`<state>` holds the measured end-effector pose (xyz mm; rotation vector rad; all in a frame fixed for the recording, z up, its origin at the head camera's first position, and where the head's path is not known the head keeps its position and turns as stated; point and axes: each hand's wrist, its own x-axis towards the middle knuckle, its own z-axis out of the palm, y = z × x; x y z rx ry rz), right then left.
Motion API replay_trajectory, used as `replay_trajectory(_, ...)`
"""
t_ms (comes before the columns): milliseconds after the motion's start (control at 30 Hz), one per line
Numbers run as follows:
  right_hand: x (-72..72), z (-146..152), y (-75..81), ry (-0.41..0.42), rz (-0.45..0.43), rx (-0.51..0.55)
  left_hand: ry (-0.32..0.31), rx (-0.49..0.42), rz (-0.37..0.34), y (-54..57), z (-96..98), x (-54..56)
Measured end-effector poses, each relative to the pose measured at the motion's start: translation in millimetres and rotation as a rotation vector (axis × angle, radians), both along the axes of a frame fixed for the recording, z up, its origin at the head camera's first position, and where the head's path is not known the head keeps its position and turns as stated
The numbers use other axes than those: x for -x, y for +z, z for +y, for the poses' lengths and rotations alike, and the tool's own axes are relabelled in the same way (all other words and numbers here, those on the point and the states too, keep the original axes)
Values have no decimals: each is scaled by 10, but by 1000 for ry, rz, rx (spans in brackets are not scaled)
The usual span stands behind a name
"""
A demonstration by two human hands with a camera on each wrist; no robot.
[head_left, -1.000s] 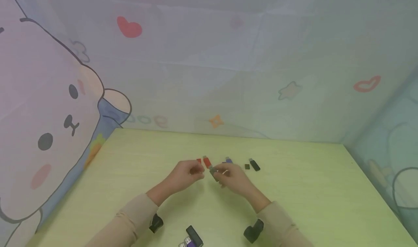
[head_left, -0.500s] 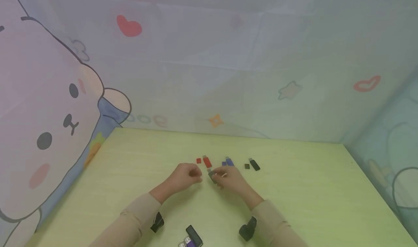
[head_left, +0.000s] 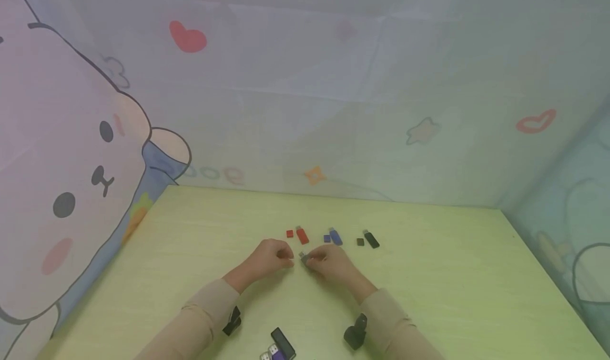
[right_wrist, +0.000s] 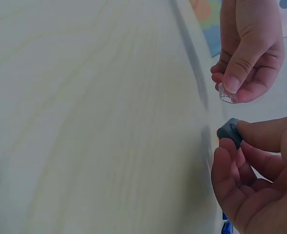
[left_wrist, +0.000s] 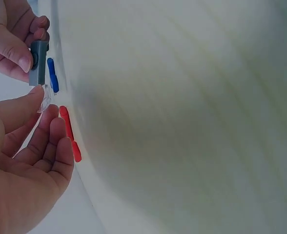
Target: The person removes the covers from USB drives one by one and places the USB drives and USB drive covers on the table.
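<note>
In the head view my left hand (head_left: 268, 258) and right hand (head_left: 331, 263) face each other over the table. My right thumb and fingers pinch a grey USB stick (head_left: 303, 258), its metal plug pointing toward the left hand. A small clear cap (right_wrist: 227, 95) is pinched between my left thumb and finger, best seen in the right wrist view. A short gap separates cap and stick there. Beyond the hands lie a red USB stick (head_left: 302, 235), a blue USB stick (head_left: 335, 236) and a black USB stick (head_left: 371, 239), each with its plug bare.
Left of each lying stick is its small cap: a red cap (head_left: 289, 234), a blue cap (head_left: 326, 239) and a black cap (head_left: 360, 242). Near the front edge are a longer black stick (head_left: 283, 343) and a purple USB stick (head_left: 276, 352). A printed cloth backdrop (head_left: 295, 111) rises behind the table (head_left: 448, 275).
Both hands have come back toward the body, the right one also leftward with the grey stick. The red cap and the blue stick with its cap now show fully.
</note>
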<state>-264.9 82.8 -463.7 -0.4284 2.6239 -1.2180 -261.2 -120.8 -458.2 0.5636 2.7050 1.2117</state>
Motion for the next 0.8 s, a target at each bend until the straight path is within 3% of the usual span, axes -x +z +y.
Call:
replay_trajectory(333, 24, -50, -37, 24, -1, -2, -4, 76, 22, -35, 37, 28)
replay_trajectory(800, 7, -91, -37, 16, -4, -52, -29, 87, 43, -100, 45, 66)
